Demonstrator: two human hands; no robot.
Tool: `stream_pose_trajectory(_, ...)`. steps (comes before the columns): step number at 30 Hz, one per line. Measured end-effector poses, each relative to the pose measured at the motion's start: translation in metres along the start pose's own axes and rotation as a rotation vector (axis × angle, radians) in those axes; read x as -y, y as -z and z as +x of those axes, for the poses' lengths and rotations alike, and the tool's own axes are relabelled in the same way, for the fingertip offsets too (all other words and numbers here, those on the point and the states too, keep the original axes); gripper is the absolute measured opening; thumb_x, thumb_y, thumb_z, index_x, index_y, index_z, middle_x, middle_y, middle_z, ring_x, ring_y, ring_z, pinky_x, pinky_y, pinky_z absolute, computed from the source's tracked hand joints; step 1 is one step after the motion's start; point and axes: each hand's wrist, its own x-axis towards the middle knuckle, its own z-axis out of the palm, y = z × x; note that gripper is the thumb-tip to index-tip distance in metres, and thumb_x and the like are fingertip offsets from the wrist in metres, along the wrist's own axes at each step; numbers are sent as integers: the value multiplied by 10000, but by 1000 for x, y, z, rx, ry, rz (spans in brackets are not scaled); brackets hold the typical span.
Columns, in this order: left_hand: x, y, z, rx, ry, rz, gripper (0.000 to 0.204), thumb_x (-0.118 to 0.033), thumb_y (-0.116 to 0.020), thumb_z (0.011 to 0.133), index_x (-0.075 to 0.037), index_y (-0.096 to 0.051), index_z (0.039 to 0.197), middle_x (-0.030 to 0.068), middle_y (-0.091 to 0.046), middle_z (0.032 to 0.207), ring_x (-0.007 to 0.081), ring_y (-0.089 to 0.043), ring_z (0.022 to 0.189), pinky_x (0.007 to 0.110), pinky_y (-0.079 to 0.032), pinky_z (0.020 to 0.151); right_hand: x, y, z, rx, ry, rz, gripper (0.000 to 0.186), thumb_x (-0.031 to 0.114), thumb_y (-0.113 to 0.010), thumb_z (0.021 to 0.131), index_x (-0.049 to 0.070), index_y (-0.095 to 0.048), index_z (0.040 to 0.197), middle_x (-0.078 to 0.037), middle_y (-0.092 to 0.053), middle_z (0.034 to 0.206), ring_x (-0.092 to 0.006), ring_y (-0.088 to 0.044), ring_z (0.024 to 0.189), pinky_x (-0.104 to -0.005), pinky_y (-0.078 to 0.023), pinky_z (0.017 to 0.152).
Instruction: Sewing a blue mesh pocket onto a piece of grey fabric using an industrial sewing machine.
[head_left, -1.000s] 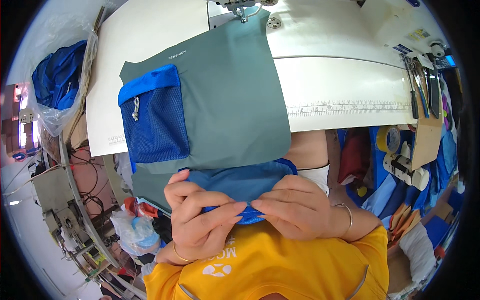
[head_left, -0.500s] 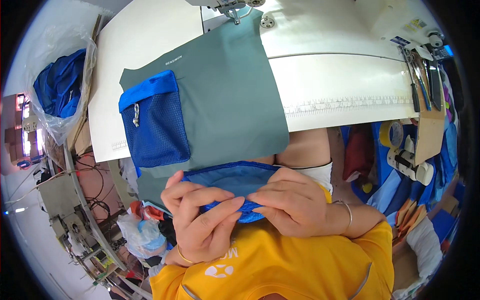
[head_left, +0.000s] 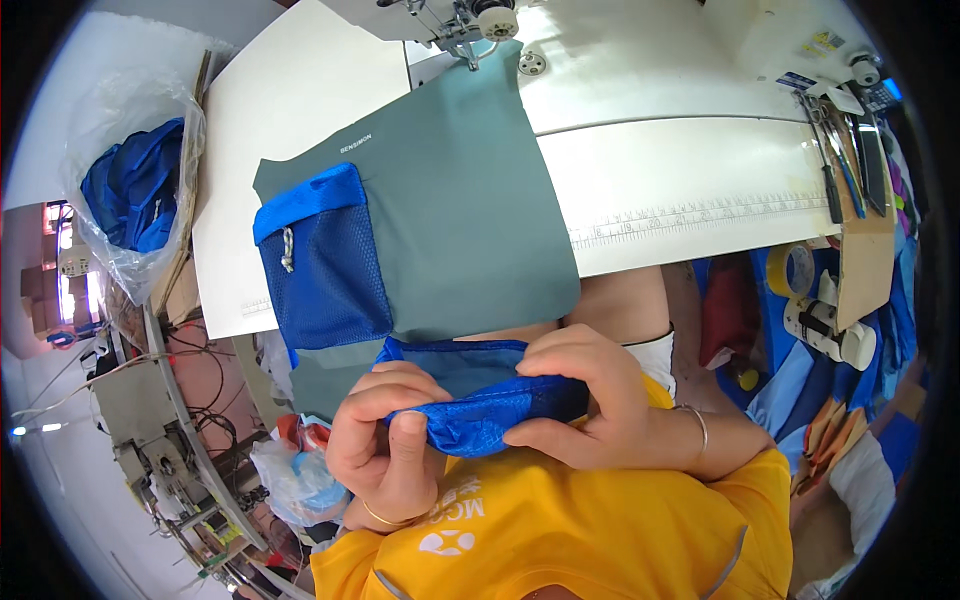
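A piece of blue fabric (head_left: 478, 420) with a bound edge is stretched between my two hands, in front of my yellow shirt. At its left end my left hand (head_left: 385, 435) pinches it, thumb on the near side. My right hand (head_left: 595, 395) grips the right end between thumb and fingers, and a darker fold shows there. Just beyond, a grey-green fabric panel (head_left: 460, 220) lies over the table, its far corner under the sewing machine's presser foot (head_left: 474, 58). On the panel's left side sits a blue mesh pocket (head_left: 328, 265) with a pale cord (head_left: 288, 250).
The white table (head_left: 690, 175) carries a printed ruler strip along its near edge. Scissors and other hand tools (head_left: 835, 160) lie at its right end, above yellow tape (head_left: 790, 270) and thread cones. A plastic bag of blue fabric (head_left: 135, 185) stands at the left.
My hands have moved apart from a close pinch at the middle of the blue fabric, stretching its edge between them. My left thumb now points up. The head view has shifted slightly.
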Motion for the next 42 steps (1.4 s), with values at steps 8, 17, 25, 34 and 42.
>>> stream_pose_trajectory(8, -5, -1, 6, 13, 14, -40, 67, -64, -605, 944, 2, -606, 941, 165, -721, 857, 252, -664, 832, 436, -450, 862, 11, 10, 8, 101, 63, -39, 270, 207, -867, 777, 40, -732, 941, -95, -639, 704, -237, -600, 565, -319, -528, 597)
stream_pose_trajectory(17, -10, 4, 18, 3, 54, -40, 47, -24, -614, 928, 18, -605, 946, 154, -683, 846, 213, -586, 747, 375, -460, 763, 6, 2, 10, 168, 34, 29, 131, 93, -804, 838, 35, -691, 872, -95, -639, 660, -264, -599, 533, -334, -441, 506)
stream_pose_trajectory(25, -77, 7, 114, 346, -8, 497, 67, -32, -654, 920, 33, -667, 935, 97, -673, 830, 173, -614, 745, 293, -482, 692, 42, 0, 55, 340, -71, -41, 157, 167, -684, 961, 57, -583, 912, -133, -591, 637, -344, -609, 556, -421, -441, 499)
stream_pose_trajectory(34, 92, -13, 232, 648, -20, 547, 85, -74, -677, 922, 8, -698, 929, 40, -673, 887, 124, -597, 846, 268, -473, 799, -41, -14, 117, 32, -335, -170, 255, 196, -551, 1008, -9, -571, 858, -263, -616, 745, -478, -623, 750, -549, -471, 662)
stream_pose_trajectory(42, 86, -32, 212, 701, -58, 690, 69, -56, -701, 892, -36, -709, 957, 91, -656, 968, 261, -586, 991, 368, -460, 909, -39, 1, 106, 154, -645, -342, 289, 236, -505, 1030, -6, -572, 887, -258, -626, 816, -473, -602, 822, -558, -464, 755)
